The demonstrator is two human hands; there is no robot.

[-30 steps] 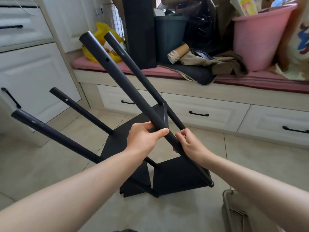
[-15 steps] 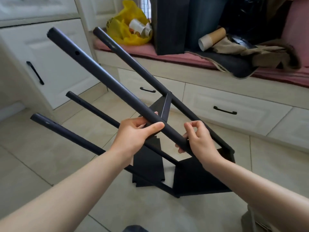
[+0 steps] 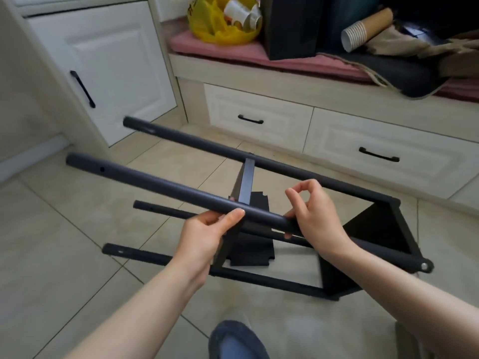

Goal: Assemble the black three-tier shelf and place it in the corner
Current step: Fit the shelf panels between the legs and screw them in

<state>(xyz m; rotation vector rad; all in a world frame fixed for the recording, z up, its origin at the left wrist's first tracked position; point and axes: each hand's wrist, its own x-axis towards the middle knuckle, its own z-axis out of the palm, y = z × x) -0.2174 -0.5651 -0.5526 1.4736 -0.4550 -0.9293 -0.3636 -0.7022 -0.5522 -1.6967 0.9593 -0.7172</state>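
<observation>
The black shelf frame lies tipped on its side over the tiled floor, its several round poles pointing left. The nearest upper pole (image 3: 166,186) runs from upper left down to a capped end at lower right. My left hand (image 3: 207,231) grips this pole from below, thumb on top. My right hand (image 3: 313,213) holds the same pole further right, index finger and thumb curled above it. A black shelf panel (image 3: 381,229) sits at the right end and a middle panel (image 3: 246,185) stands edge-on between the poles.
A white cabinet door (image 3: 108,66) stands at the left. A window bench with white drawers (image 3: 259,123) runs along the back, with a yellow bag (image 3: 217,24), a black bag (image 3: 290,27) and stacked paper cups (image 3: 355,37) on its pink cushion. My knee (image 3: 236,340) shows at the bottom.
The frame has been tilted down from steeply upright to almost level, poles now pointing left. Both hands stayed on the near pole. The view has dropped toward the floor.
</observation>
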